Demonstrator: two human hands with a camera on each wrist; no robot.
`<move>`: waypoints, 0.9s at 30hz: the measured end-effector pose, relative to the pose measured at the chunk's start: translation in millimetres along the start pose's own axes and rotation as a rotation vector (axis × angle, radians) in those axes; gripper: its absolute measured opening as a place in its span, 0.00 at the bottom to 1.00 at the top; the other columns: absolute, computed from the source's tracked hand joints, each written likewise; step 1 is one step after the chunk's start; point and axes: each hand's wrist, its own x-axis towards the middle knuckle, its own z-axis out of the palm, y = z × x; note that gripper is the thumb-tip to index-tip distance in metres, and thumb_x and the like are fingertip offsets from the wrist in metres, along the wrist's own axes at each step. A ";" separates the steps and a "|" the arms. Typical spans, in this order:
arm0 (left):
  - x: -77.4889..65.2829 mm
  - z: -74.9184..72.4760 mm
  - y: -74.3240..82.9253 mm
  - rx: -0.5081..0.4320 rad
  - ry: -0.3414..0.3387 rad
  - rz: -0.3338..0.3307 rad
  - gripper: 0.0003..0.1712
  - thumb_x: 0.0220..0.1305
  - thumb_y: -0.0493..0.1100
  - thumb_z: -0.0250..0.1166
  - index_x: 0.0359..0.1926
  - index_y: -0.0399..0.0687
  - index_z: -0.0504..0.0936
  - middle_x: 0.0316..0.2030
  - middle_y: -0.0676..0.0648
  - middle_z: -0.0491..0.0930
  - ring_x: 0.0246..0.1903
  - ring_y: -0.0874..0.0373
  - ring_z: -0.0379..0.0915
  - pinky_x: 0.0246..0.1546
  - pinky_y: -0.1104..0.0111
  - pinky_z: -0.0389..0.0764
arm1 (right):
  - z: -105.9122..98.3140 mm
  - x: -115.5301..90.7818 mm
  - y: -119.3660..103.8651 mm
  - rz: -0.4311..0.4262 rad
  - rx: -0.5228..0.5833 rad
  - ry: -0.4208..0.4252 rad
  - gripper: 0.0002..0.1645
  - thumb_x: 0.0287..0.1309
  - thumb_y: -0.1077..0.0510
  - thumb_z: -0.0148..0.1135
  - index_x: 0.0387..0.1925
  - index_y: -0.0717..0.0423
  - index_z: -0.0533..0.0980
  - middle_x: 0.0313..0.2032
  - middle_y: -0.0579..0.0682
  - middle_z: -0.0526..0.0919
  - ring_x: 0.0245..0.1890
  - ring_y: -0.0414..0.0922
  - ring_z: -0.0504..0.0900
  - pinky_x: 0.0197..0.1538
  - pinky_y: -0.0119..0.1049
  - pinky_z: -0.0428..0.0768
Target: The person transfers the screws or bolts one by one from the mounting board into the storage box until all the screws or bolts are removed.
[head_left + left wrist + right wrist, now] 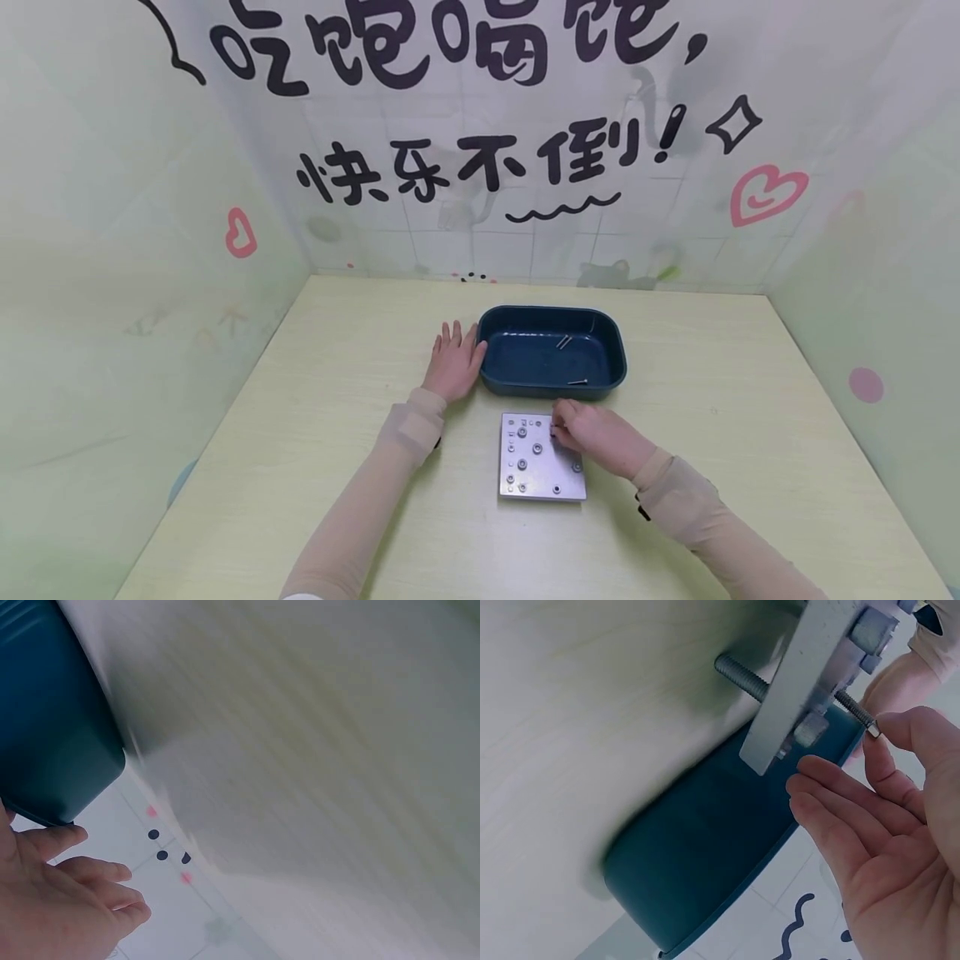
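Observation:
At the upper edge of a silver metal plate (542,475), my right hand (600,435) pinches a small screw (856,712) by its head between thumb and forefinger. The screw's threaded end meets the plate's face in the right wrist view, its other fingers extended below. Several bolts (873,630) stand in the plate, and one threaded shank (741,676) sticks out underneath. My left hand (452,371), fingers spread, rests against the left end of a dark blue bin (551,392), touching its rim.
Inside the bin lie a pair of screws (564,342) and another single screw (577,382). The bin stands just behind the plate on a pale wooden table (375,333). Printed wall sheets (465,250) enclose the table at the back and sides.

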 end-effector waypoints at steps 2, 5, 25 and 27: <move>-0.3 0.1 -0.1 -0.002 0.002 0.000 0.35 0.79 0.58 0.37 0.76 0.43 0.57 0.75 0.29 0.48 0.76 0.34 0.35 0.75 0.46 0.44 | -2.1 0.5 0.0 0.010 0.021 0.008 0.06 0.59 0.64 0.66 0.34 0.58 0.75 0.29 0.47 0.80 0.24 0.34 0.76 0.28 0.24 0.78; -0.3 0.4 -0.3 -0.001 0.003 0.000 0.35 0.79 0.58 0.37 0.76 0.43 0.57 0.75 0.29 0.48 0.76 0.34 0.35 0.75 0.46 0.43 | -6.0 1.6 0.1 0.017 0.058 0.034 0.06 0.58 0.64 0.66 0.35 0.59 0.75 0.29 0.47 0.81 0.24 0.34 0.76 0.29 0.24 0.78; -1.1 -1.6 0.8 0.005 -0.004 -0.001 0.35 0.79 0.58 0.36 0.76 0.43 0.58 0.75 0.29 0.47 0.76 0.33 0.35 0.75 0.47 0.44 | -25.6 18.0 30.6 0.263 0.246 0.140 0.06 0.66 0.63 0.60 0.41 0.63 0.76 0.46 0.61 0.86 0.40 0.49 0.87 0.41 0.39 0.84; -1.1 -1.3 0.4 0.005 -0.003 0.000 0.35 0.79 0.58 0.36 0.76 0.43 0.58 0.75 0.30 0.47 0.76 0.33 0.35 0.75 0.47 0.44 | -25.6 19.5 34.9 0.293 0.256 0.140 0.07 0.66 0.63 0.60 0.42 0.63 0.76 0.48 0.62 0.85 0.41 0.50 0.86 0.42 0.41 0.84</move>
